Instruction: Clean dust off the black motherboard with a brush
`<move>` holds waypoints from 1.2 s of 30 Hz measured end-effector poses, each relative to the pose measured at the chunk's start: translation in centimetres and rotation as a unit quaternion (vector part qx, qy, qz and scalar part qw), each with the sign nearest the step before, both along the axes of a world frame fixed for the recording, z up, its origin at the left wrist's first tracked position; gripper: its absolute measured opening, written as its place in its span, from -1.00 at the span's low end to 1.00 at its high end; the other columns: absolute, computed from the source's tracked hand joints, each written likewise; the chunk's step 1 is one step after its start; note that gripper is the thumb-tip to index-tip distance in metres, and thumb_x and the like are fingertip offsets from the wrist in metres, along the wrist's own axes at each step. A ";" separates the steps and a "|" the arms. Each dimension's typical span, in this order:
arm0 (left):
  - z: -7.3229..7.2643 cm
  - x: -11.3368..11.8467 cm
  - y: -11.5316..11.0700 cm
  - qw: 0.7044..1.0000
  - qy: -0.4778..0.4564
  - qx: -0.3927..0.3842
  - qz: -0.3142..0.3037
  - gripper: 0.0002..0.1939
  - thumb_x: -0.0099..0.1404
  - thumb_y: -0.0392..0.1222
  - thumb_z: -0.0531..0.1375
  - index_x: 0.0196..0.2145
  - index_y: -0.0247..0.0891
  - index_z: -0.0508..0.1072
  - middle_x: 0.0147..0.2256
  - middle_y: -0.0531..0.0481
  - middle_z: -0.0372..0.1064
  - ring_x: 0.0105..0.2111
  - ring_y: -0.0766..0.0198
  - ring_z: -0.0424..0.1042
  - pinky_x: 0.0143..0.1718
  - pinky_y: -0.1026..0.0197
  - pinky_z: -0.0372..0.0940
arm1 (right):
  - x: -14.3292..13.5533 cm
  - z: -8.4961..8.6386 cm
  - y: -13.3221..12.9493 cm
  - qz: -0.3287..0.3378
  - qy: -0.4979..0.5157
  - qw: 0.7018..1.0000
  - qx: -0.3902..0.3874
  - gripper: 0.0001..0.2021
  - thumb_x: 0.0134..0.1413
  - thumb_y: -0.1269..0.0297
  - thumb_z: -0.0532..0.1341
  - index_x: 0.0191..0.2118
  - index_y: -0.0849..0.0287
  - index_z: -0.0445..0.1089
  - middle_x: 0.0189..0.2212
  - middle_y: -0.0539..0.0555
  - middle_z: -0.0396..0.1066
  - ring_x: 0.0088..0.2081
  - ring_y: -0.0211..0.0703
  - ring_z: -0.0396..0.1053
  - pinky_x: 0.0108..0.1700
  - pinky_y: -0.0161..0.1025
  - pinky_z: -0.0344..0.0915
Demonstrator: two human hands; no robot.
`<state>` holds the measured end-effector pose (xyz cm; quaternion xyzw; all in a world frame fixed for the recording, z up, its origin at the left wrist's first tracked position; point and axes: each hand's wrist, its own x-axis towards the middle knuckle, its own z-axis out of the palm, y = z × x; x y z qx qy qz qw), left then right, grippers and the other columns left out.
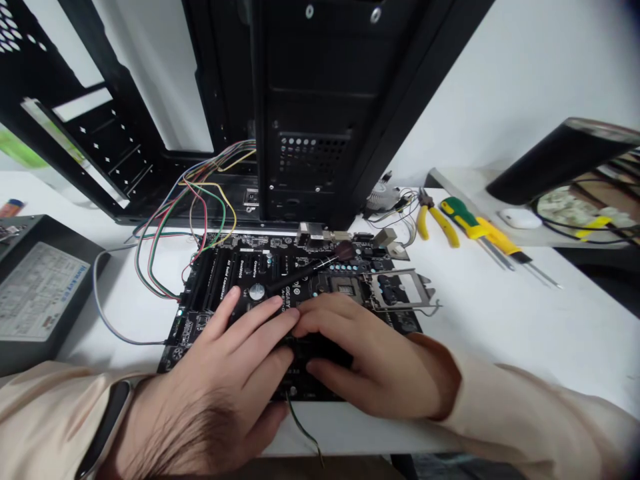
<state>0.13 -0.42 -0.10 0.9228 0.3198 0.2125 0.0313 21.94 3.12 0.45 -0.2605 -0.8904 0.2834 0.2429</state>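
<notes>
Head view: in front of us, a black rectangular motherboard (pixel 301 288) lies flat near the front edge of the white smooth counter (pixel 555 333), probably to keep its upper face within easy reach. Our left hand (pixel 220 370) lies across its lower left part, fingers straight and spread, apparently to steady it. Our right hand (pixel 367 350) meets it from the other side, its fingers curled, the thumb apart from the index finger; whether they pinch anything underneath we cannot tell. Fingertips of both hands touch over the board. Just beyond them, a slim black-handled brush with a dark rounded head (pixel 297 273) rests slantwise on the components, perhaps laid there to free the fingers. To the right, a silver metal socket frame (pixel 424 293) stands swung open, exposing the socket.

Thin red, green and yellow wires (pixel 233 207) loop from the tall black metal computer case (pixel 310 80) to the board's left edge; their slack lets it lie outside. A grey metal power supply box with a white label (pixel 43 293) sits at left. At right, yellow-handled pliers (pixel 443 223) and two bright-handled screwdrivers (pixel 463 219) lie together, seemingly grouped clear of our wrists.
</notes>
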 end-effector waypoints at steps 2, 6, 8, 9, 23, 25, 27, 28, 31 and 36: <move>-0.1 0.0 0.0 1.000 0.000 0.001 -0.002 -0.69 0.28 -0.07 0.16 -0.10 -0.31 0.44 0.09 -0.12 0.30 0.21 0.09 0.10 0.32 0.00 -0.40 | 0.0 0.0 0.0 0.005 -0.001 1.000 0.003 -0.77 0.05 0.49 0.13 -0.13 0.22 0.29 -0.15 0.16 0.42 -0.11 -0.09 0.36 -0.07 -0.10 0.28; -0.2 -0.1 -0.1 1.000 0.008 0.010 -0.004 -0.63 0.28 -0.03 0.16 -0.05 -0.32 0.43 0.14 -0.13 0.23 0.23 0.07 0.06 0.32 0.01 -0.42 | -0.1 0.0 0.0 0.013 -0.004 1.000 0.003 -0.80 0.07 0.47 0.13 -0.14 0.20 0.31 -0.14 0.17 0.42 -0.11 -0.09 0.36 -0.07 -0.09 0.28; -0.3 -0.2 -0.2 1.000 0.013 0.024 -0.002 -0.63 0.28 -0.02 0.16 -0.07 -0.31 0.43 0.17 -0.15 0.19 0.24 0.04 0.03 0.31 -0.03 -0.44 | 0.0 0.0 0.0 0.010 0.005 1.000 0.007 -0.78 0.07 0.47 0.13 -0.13 0.21 0.31 -0.14 0.17 0.43 -0.11 -0.11 0.36 -0.07 -0.11 0.29; -0.3 -0.2 -0.2 0.999 0.017 0.030 0.000 -0.63 0.27 -0.01 0.16 -0.07 -0.31 0.43 0.18 -0.17 0.17 0.25 0.00 0.01 0.31 -0.07 -0.45 | 0.0 0.0 0.0 0.009 0.012 1.000 0.009 -0.77 0.07 0.47 0.14 -0.11 0.22 0.30 -0.14 0.17 0.43 -0.11 -0.12 0.37 -0.07 -0.12 0.30; -0.6 -0.2 -0.6 0.997 0.034 0.066 0.032 -0.47 0.21 -0.05 0.19 0.14 0.06 0.23 0.19 -0.14 -0.03 0.22 -0.19 -0.10 0.16 -0.45 -0.41 | 0.1 -0.2 0.1 0.036 0.172 0.983 0.044 -0.88 0.13 0.34 0.23 -0.22 0.25 0.32 -0.37 0.12 0.47 -0.30 -0.20 0.41 -0.22 -0.20 0.32; -0.6 -0.2 -0.7 0.997 0.036 0.060 0.031 -0.44 0.20 -0.04 0.19 0.16 0.07 0.20 0.20 -0.14 -0.05 0.22 -0.18 -0.10 0.18 -0.42 -0.44 | 0.2 -0.1 0.1 0.042 0.170 0.983 0.048 -0.91 0.13 0.36 0.23 -0.26 0.26 0.33 -0.38 0.13 0.47 -0.31 -0.20 0.41 -0.23 -0.20 0.32; -0.6 -0.2 -0.7 0.997 0.037 0.060 0.032 -0.42 0.20 -0.04 0.19 0.17 0.06 0.19 0.20 -0.15 -0.07 0.22 -0.17 -0.11 0.18 -0.41 -0.46 | 0.2 0.0 0.1 0.047 0.160 0.985 0.053 -0.93 0.13 0.38 0.23 -0.27 0.26 0.35 -0.40 0.13 0.46 -0.33 -0.21 0.41 -0.24 -0.20 0.32; -0.6 -0.3 -0.8 0.997 0.038 0.060 0.032 -0.42 0.20 -0.04 0.19 0.18 0.06 0.18 0.20 -0.15 -0.08 0.22 -0.17 -0.11 0.18 -0.40 -0.47 | 0.2 0.0 0.1 0.049 0.157 0.985 0.055 -0.94 0.14 0.39 0.23 -0.27 0.27 0.35 -0.41 0.13 0.46 -0.34 -0.22 0.41 -0.24 -0.20 0.32; -0.6 -0.2 -0.8 0.997 0.042 0.060 0.028 -0.44 0.21 -0.05 0.17 0.17 0.04 0.20 0.20 -0.18 -0.07 0.21 -0.18 -0.11 0.18 -0.42 -0.46 | 0.2 0.0 0.1 0.050 0.157 0.985 0.050 -0.95 0.15 0.40 0.22 -0.29 0.28 0.35 -0.43 0.12 0.46 -0.36 -0.22 0.40 -0.26 -0.21 0.33; -0.7 -0.1 -0.7 0.997 0.034 0.059 0.033 -0.47 0.22 -0.06 0.17 0.15 0.07 0.22 0.17 -0.17 -0.03 0.19 -0.20 -0.07 0.14 -0.50 -0.38 | 0.1 0.0 0.1 0.058 0.166 0.984 0.038 -0.94 0.15 0.39 0.21 -0.30 0.29 0.36 -0.45 0.13 0.46 -0.37 -0.22 0.41 -0.27 -0.22 0.35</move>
